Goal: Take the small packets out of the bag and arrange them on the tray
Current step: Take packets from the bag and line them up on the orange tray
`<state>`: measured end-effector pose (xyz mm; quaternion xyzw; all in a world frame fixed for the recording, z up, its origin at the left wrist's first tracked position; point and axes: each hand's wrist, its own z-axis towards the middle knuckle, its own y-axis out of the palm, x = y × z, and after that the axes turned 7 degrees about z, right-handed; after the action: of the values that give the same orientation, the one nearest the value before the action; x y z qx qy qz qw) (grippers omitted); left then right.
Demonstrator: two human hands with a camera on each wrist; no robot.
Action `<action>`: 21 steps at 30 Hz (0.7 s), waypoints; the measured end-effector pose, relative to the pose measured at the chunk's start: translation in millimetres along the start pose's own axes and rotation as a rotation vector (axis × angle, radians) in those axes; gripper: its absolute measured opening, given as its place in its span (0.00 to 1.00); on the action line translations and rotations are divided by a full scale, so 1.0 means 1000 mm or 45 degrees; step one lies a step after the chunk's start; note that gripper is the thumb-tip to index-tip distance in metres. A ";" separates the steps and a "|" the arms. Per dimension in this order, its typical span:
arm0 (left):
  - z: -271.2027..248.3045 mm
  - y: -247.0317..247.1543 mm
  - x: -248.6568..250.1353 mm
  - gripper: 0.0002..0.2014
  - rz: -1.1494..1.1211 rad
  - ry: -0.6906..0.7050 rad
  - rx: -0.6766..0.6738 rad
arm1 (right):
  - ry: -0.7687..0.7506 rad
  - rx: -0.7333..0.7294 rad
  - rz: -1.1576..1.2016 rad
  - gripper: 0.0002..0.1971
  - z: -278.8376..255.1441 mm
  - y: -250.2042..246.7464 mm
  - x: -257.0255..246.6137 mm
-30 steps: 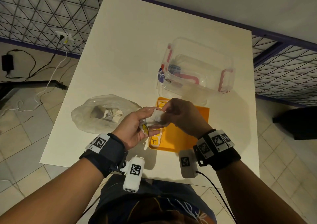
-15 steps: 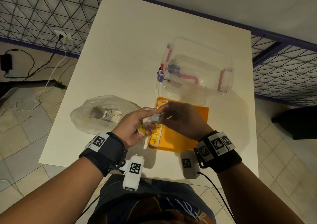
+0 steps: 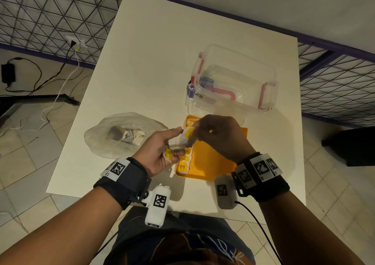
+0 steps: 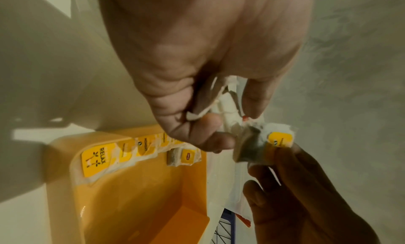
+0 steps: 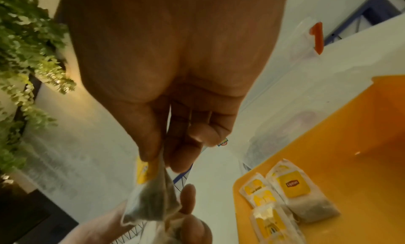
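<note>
My left hand (image 3: pixel 162 151) holds a small bunch of white tea packets (image 3: pixel 170 152) with yellow tags above the table, just left of the orange tray (image 3: pixel 215 163). My right hand (image 3: pixel 215 134) pinches one packet (image 3: pixel 187 135) at its top between thumb and fingertips; in the left wrist view this packet (image 4: pixel 258 147) hangs clear of the bunch (image 4: pixel 223 102). A row of several packets (image 3: pixel 183 163) lies along the tray's left side (image 5: pixel 285 195). The clear plastic bag (image 3: pixel 121 134) with more packets lies left of the hands.
A clear plastic box (image 3: pixel 233 81) with red clips stands behind the tray on the white table (image 3: pixel 162 51). The tray's right half (image 3: pixel 223 159) is bare. A wire-grid fence (image 3: pixel 50 16) and floor cables (image 3: pixel 40 94) lie beyond the table's left edge.
The right hand has drawn one packet up and away from the bunch in the left hand. Both hands have stayed over the tray's left edge.
</note>
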<state>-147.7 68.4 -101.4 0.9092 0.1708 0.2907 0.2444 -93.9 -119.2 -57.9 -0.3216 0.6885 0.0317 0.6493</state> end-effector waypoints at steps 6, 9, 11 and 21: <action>-0.003 0.000 0.000 0.09 0.047 0.171 -0.167 | 0.160 0.054 0.128 0.04 0.003 -0.003 -0.002; -0.001 -0.002 -0.002 0.10 0.145 0.231 -0.148 | 0.174 0.042 0.055 0.04 0.002 -0.001 0.002; 0.000 -0.002 -0.002 0.07 0.171 0.267 -0.116 | 0.188 0.026 -0.038 0.09 0.002 0.001 0.005; 0.002 0.000 -0.003 0.09 0.368 0.342 0.008 | 0.290 0.059 -0.065 0.08 0.002 -0.001 0.002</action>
<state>-148.9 66.3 -104.6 0.8780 0.0703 0.4410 0.1724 -91.8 -119.9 -59.1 -0.3254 0.7501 -0.0374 0.5745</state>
